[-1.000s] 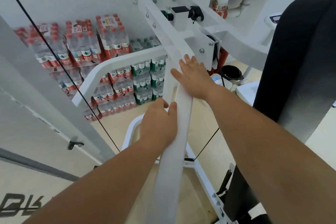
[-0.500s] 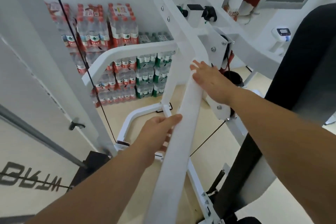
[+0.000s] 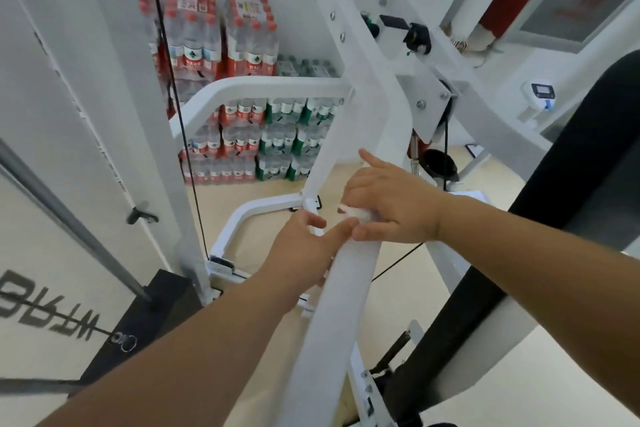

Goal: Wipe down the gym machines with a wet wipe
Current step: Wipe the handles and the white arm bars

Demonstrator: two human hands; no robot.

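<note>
**Both hands on the white frame bar, wipe bunched under the right**

Centre of frame: a white sloped frame bar (image 3: 332,315) of the gym machine runs from bottom centre up toward the bolted bracket plate (image 3: 427,104) at upper centre. Both bare hands meet on it at mid-height.

Right hand (image 3: 391,204) lies across the bar from the right, fingers (image 3: 372,159) curled over a small bunched white wet wipe (image 3: 356,213) (only a crumpled edge shows, below the knuckles), index finger sticking out toward upper left. The wipe is pressed against the bar face, so the hand is closed around it.

Left hand (image 3: 304,250) comes in from lower left, just beside the right hand. Its fingertips reach the bar's left edge and touch the right thumb area; fingers loosely bent, narrow gap, holding nothing I can make out.

Around:
- black cable (image 3: 173,104) running vertically, left of centre, in front of a white upright
- stacked shrink-wrapped packs of water bottles (image 3: 239,114) against the wall, upper centre-left (red labels and green labels)
- black padded seat back (image 3: 568,211) along the right side
- curved white base tube (image 3: 242,218) on the beige floor, under the hands
- small black knob (image 3: 417,36) near the top of the frame
</note>
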